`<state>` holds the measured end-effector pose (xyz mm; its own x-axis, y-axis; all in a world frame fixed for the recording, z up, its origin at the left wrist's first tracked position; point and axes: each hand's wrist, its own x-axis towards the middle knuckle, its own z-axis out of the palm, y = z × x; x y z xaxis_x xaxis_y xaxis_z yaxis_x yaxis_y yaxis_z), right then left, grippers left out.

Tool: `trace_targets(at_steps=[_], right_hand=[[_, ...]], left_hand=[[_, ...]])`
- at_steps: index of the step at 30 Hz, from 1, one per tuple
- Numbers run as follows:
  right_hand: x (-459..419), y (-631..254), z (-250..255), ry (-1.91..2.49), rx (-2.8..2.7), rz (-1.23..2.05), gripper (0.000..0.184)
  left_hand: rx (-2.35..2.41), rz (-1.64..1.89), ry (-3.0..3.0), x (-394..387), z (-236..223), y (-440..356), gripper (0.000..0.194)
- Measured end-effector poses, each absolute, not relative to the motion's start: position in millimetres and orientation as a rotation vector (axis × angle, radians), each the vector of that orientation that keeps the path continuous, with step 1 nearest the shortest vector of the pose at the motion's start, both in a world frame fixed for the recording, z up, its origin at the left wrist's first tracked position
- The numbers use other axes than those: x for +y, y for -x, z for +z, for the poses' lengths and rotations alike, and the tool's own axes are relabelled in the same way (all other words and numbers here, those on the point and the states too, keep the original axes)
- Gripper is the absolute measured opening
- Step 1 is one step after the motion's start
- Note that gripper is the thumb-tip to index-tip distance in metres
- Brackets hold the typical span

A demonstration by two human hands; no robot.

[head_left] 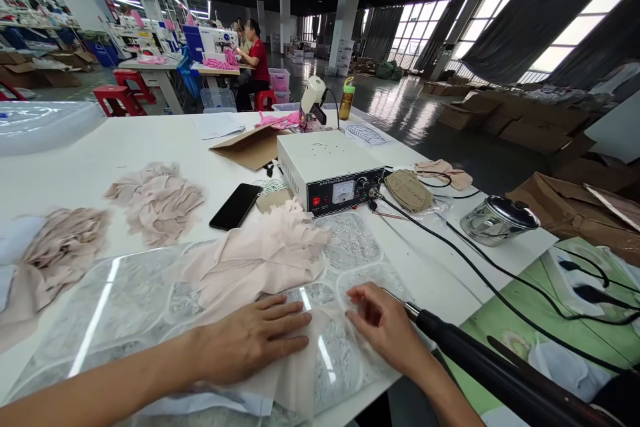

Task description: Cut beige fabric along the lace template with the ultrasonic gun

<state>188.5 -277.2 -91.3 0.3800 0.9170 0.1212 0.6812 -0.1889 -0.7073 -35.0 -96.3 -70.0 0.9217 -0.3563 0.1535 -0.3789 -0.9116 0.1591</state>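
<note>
My left hand (255, 337) lies flat on a thin, sheer pale-pink fabric piece (295, 373), fingers stretched to the right. Just right of that fabric, my right hand (385, 327) hovers low with curled fingers, thumb and forefinger apart and nothing visible between them. Close behind the right hand rests a black rod-shaped tool (465, 340) with a thin metal tip; its contact with the hand is unclear. Beneath everything is a clear patterned plastic mat (135, 287). A heap of pale-pink fabric pieces (265, 247) sits beyond my left hand.
A white control box (325, 160) with a dial stands ahead, its black cable (440, 240) crossing the table's right side. Nearby are a black phone (236, 205), a lidded glass jar (493, 220), tan cut pieces (410, 190) and another fabric heap (155, 200). People work at machines behind.
</note>
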Motion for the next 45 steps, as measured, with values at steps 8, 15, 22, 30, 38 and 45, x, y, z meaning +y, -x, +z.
trace_targets(at_steps=[8,15,22,30,38,45], right_hand=[[-273.3,-179.0,-99.7,2.026,-1.512,0.252,0.018],[-248.5,-189.0,-94.7,2.179,-1.323,0.244,0.027],[-257.0,-185.2,-86.3,2.061,-1.416,0.361,0.015],[-258.4,-180.5,-93.5,2.069,-1.381,0.323,0.015],[-263.4,-180.8,-90.2,2.063,-1.352,0.313,0.013],[-248.3,-172.6,-94.9,2.118,-1.373,0.254,0.016]], left_hand=[[-0.607,-0.003,-2.865,-88.4,-71.6,35.7,0.052],[-0.631,-0.121,-2.848,-85.5,-63.3,34.6,0.058],[-0.65,-0.056,-2.88,-84.2,-57.5,30.5,0.05],[-0.689,-0.117,-2.867,-88.3,-63.8,20.1,0.051],[-0.71,-0.114,-2.782,-84.8,-54.4,11.1,0.059],[-0.718,-0.064,-2.743,-85.8,-66.7,-0.9,0.059]])
